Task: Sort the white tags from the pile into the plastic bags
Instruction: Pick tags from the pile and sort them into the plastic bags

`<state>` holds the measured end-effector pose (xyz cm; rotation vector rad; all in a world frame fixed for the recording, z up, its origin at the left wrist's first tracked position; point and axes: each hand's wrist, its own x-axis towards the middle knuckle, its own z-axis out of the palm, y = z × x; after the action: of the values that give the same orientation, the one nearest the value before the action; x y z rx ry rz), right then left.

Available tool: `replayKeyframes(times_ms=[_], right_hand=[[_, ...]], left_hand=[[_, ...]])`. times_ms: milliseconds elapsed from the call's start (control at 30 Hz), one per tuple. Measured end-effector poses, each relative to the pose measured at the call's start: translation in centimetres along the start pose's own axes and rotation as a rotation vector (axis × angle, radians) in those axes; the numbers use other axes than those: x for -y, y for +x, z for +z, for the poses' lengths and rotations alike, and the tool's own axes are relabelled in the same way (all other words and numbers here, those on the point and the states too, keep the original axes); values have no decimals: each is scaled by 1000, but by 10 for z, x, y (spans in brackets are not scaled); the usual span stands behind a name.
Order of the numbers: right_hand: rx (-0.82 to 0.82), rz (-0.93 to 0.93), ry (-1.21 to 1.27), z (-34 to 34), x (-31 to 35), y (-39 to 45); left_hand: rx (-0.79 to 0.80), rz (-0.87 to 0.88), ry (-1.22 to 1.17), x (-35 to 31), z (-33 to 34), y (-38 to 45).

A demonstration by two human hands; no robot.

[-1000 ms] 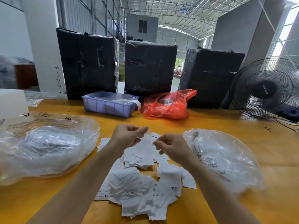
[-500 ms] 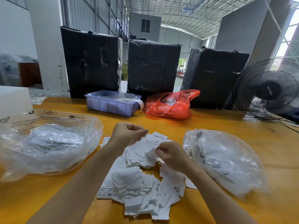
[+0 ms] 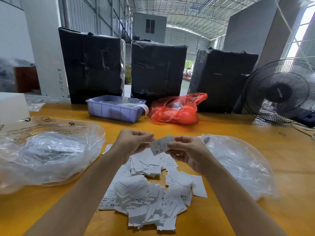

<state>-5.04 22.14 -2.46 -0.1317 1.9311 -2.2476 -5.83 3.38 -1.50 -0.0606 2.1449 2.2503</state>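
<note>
My right grip (image 3: 185,153) pinches one white tag (image 3: 162,145) above the pile (image 3: 146,198) on the worktop (image 3: 255,133); my left grip (image 3: 134,142), fingers curled, touches its left edge, between two plastic bags (image 3: 47,150).

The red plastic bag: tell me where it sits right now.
In the head view the red plastic bag lies on the far side of the yellow table, just right of the purple bin and in front of the middle black-wrapped box.

Daylight is coming through a window (image 3: 305,31) at right and a trussed roof (image 3: 187,12); a white pillar (image 3: 44,48) is standing behind the yellow table (image 3: 255,138).
</note>
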Motion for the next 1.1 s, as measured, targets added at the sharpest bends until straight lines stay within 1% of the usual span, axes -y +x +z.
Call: replayKeyframes(times_ms=[100, 267, 400, 533, 833, 1100], right_hand=[[-25, -34, -4, 0, 1, 0], [-163, -213, 71, 3, 10, 0], [-170, -291, 120, 6, 14, -5], [-141, -357, -24, 11, 11, -8], [-154, -426, -262, 13, 9, -9], [-177, -530, -413, 15, 9, -11]], left_hand=[[23, -3, 11, 1, 2, 0], [84, -7, 64, 1, 5, -1], [101, -5, 84, 1, 7, -3], [132, -17, 89, 0, 8, -5], [148, -22, 57, -1, 8, -6], [178, -56, -57, 0, 6, -3]])
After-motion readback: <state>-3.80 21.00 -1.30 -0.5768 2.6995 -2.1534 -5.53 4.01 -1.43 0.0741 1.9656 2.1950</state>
